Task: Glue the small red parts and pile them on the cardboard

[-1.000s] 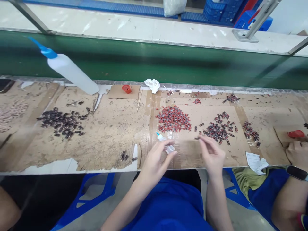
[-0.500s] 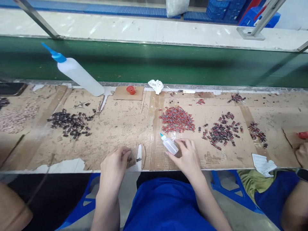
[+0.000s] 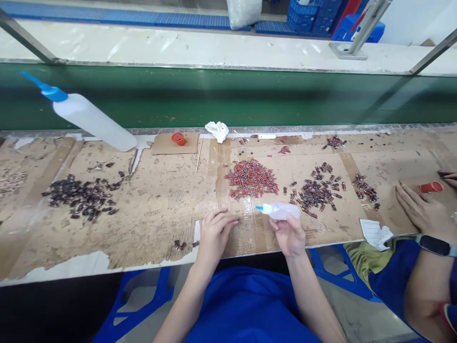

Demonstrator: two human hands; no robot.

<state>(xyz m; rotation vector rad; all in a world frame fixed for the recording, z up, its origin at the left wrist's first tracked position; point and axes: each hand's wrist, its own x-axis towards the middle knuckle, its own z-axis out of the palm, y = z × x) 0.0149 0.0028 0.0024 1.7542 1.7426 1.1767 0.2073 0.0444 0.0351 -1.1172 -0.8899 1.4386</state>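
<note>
Clearly, the right grip [image 3: 291, 238] clasps 1 small bottle [image 3: 283, 210]; the left grip [image 3: 214, 232] curls, hold unclear.

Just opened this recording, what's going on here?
A person at a cardboard-covered bench holds a small bottle in the right hand, its blue tip pointing left. The left hand is low over the cardboard, bent inward; whether it holds anything is unclear. A pile of red parts lies beyond the hands, with dark parts farther left and dark-and-red ones to the right. At far right, a co-worker's hand is near a red cup.
</note>
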